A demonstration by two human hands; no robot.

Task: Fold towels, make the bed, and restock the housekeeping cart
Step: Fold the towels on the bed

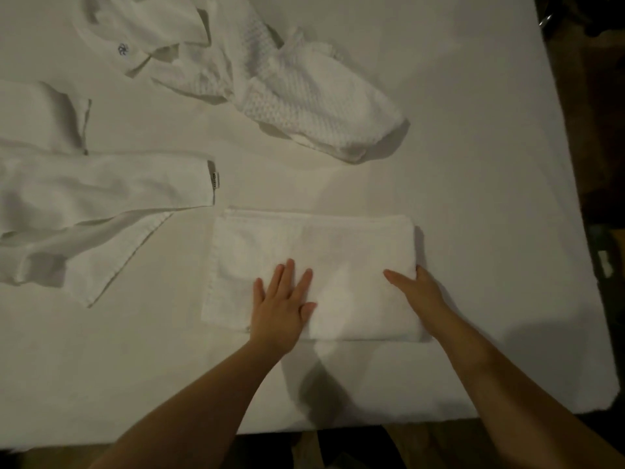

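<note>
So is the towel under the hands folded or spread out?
Folded: the towel is a compact rectangle with layered edges along its far side.

Bare sheet (490,164) right of the folded towel (321,252); crumpled waffle towel (304,96) beyond, loose towels (101,191) left.

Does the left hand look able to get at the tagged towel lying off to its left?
Probably yes. The left hand lies flat on the folded towel, holding nothing, and only bare white surface separates it from the tagged towel.
</note>
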